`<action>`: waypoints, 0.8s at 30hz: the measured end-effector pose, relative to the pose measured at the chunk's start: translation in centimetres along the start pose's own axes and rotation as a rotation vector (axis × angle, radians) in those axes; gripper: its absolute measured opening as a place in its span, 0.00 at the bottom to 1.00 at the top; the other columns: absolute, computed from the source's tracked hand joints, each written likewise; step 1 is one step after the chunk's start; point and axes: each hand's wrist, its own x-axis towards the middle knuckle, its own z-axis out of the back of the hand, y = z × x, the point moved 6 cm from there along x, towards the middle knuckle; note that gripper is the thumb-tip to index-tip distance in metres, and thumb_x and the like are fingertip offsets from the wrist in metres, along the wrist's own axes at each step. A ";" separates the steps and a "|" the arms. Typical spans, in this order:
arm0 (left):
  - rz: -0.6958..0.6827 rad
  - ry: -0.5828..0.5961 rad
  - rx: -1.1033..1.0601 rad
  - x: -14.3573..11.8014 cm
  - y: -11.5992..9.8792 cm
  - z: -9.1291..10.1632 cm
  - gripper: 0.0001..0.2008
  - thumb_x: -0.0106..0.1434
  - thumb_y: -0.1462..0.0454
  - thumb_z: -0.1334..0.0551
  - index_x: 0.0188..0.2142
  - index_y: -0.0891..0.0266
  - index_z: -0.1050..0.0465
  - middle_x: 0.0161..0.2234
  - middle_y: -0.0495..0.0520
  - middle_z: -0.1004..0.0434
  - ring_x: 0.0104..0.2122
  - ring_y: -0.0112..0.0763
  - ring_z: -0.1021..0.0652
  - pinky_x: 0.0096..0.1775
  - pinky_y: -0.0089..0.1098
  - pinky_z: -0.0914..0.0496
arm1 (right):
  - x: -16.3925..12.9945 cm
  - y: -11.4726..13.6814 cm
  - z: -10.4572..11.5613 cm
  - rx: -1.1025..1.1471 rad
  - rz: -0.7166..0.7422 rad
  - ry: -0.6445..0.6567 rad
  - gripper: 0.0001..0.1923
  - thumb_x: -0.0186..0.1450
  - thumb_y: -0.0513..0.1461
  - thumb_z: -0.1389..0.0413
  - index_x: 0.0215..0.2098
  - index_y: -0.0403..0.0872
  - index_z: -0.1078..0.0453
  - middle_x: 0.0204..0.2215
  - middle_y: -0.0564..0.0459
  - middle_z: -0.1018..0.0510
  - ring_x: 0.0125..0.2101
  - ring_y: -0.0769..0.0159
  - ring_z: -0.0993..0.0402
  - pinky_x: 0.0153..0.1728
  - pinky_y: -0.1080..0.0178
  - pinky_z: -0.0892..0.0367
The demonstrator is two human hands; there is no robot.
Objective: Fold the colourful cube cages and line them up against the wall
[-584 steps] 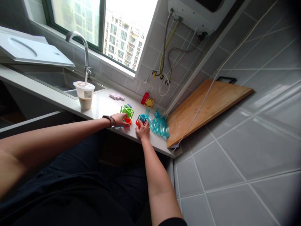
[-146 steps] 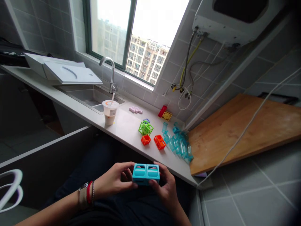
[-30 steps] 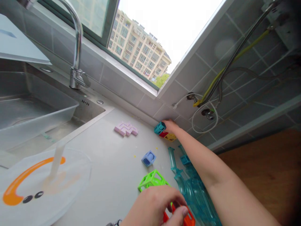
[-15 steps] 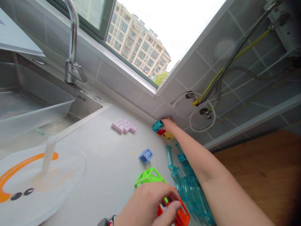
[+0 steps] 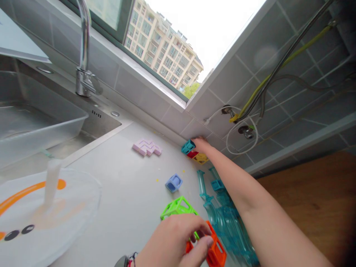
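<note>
At the back corner, my right hand [image 5: 200, 144] is closed round a cluster of plastic toy blocks: a teal block [image 5: 188, 147], a red one [image 5: 192, 154] and a yellow one [image 5: 201, 159]. Its fingertips are partly hidden there. My left hand [image 5: 180, 237] hovers low in the view, fingers curled with a gap to the thumb. Just past it lie a hollow green block [image 5: 178, 206] and an orange-red one [image 5: 216, 249], both partly covered by the hand. A blue block [image 5: 174, 183] lies alone on the white counter [image 5: 125, 200].
Pale purple zigzag pieces [image 5: 146, 147] lie near the wall. Teal clear plastic pieces [image 5: 226, 218] are heaped under my right forearm. To the left are a round lid-like disc [image 5: 80, 218], a sink with a plastic tub [image 5: 55, 126] and a tap [image 5: 83, 81]. Cables [image 5: 258, 89] hang on the tiled wall.
Both hands and the blocks keep nearly the same places. The view has shifted slightly.
</note>
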 end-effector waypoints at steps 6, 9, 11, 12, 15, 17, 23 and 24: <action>0.008 0.004 -0.004 -0.1 0.0 -0.1 0.09 0.65 0.68 0.39 0.41 0.60 0.20 0.36 0.52 0.17 0.35 0.32 0.20 0.40 0.28 0.29 | 0.0 -0.1 0.0 0.006 0.022 0.014 0.31 0.57 0.46 0.31 0.56 0.48 0.30 0.52 0.39 0.22 0.56 0.42 0.32 0.53 0.51 0.34; 0.003 0.004 0.005 -0.2 0.1 -0.1 0.09 0.65 0.67 0.39 0.41 0.60 0.20 0.36 0.52 0.17 0.35 0.32 0.20 0.40 0.28 0.29 | 0.1 -0.2 0.1 0.007 0.028 0.012 0.31 0.58 0.49 0.31 0.55 0.48 0.29 0.52 0.39 0.22 0.56 0.42 0.32 0.52 0.52 0.34; 0.005 0.008 0.005 -0.3 0.1 -0.1 0.09 0.65 0.67 0.39 0.41 0.60 0.20 0.36 0.52 0.17 0.34 0.32 0.20 0.40 0.28 0.28 | 0.1 -0.1 0.2 0.006 0.029 0.002 0.30 0.58 0.50 0.32 0.55 0.48 0.29 0.52 0.39 0.22 0.56 0.42 0.31 0.52 0.52 0.34; 0.007 0.012 0.004 -0.3 0.1 -0.1 0.09 0.65 0.67 0.39 0.41 0.59 0.20 0.36 0.52 0.17 0.34 0.32 0.20 0.40 0.28 0.28 | 0.0 0.0 0.2 0.004 0.028 -0.007 0.29 0.59 0.50 0.33 0.55 0.47 0.29 0.52 0.39 0.23 0.56 0.42 0.31 0.52 0.52 0.34; 0.010 0.013 0.007 -0.4 0.1 -0.1 0.09 0.65 0.67 0.40 0.41 0.59 0.20 0.36 0.52 0.17 0.35 0.32 0.20 0.41 0.29 0.28 | -0.6 0.6 0.7 -0.009 0.025 -0.059 0.28 0.60 0.46 0.33 0.55 0.47 0.29 0.52 0.37 0.23 0.56 0.41 0.32 0.52 0.50 0.35; 0.009 0.013 0.014 -0.4 0.1 -0.1 0.09 0.65 0.66 0.39 0.41 0.58 0.20 0.36 0.51 0.17 0.35 0.32 0.20 0.41 0.29 0.28 | -1.2 1.1 1.2 -0.020 0.032 -0.111 0.29 0.60 0.43 0.32 0.57 0.46 0.31 0.53 0.36 0.24 0.56 0.41 0.33 0.54 0.49 0.36; -0.012 0.006 0.083 -0.6 -0.4 -0.2 0.08 0.67 0.66 0.40 0.40 0.56 0.22 0.36 0.49 0.17 0.35 0.31 0.20 0.39 0.29 0.28 | -3.7 0.3 3.0 -0.026 0.051 -0.238 0.35 0.64 0.48 0.35 0.65 0.47 0.38 0.56 0.37 0.29 0.57 0.44 0.35 0.56 0.50 0.39; -0.013 0.002 0.096 -0.6 -0.5 0.0 0.08 0.68 0.65 0.41 0.40 0.56 0.22 0.36 0.49 0.18 0.35 0.31 0.20 0.39 0.29 0.28 | -4.3 -0.2 3.4 -0.018 0.041 -0.268 0.34 0.65 0.49 0.36 0.65 0.46 0.38 0.57 0.37 0.29 0.57 0.45 0.35 0.56 0.50 0.39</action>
